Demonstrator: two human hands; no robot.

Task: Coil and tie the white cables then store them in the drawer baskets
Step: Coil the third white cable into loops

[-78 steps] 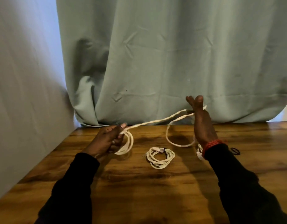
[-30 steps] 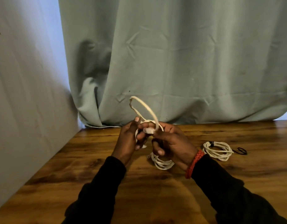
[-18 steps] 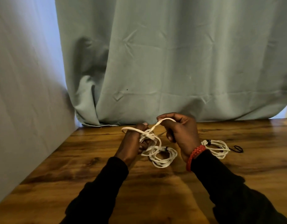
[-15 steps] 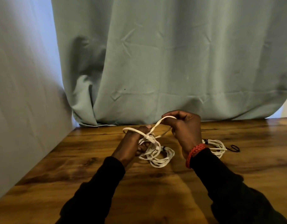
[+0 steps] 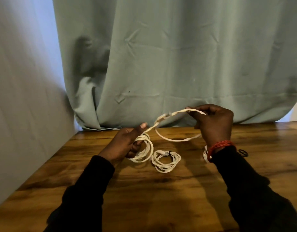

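My left hand grips a white cable that is partly wound into loops hanging from its fingers. A free length of that cable runs up and right to my right hand, which pinches it near its end, with a slack loop sagging between the hands. A second white cable coil, tied with a dark band, lies on the wooden table between my arms. A third white coil shows only as a sliver behind my right wrist.
A small black hair tie lies on the table right of my right wrist. A grey-green curtain hangs behind the table's far edge. A pale wall runs along the table's left side. No drawer or basket is in view.
My hands were close together over the tied coil; they have now moved apart. The right hand has drawn the free cable length up and to the right, and the left holds the loops lower left.
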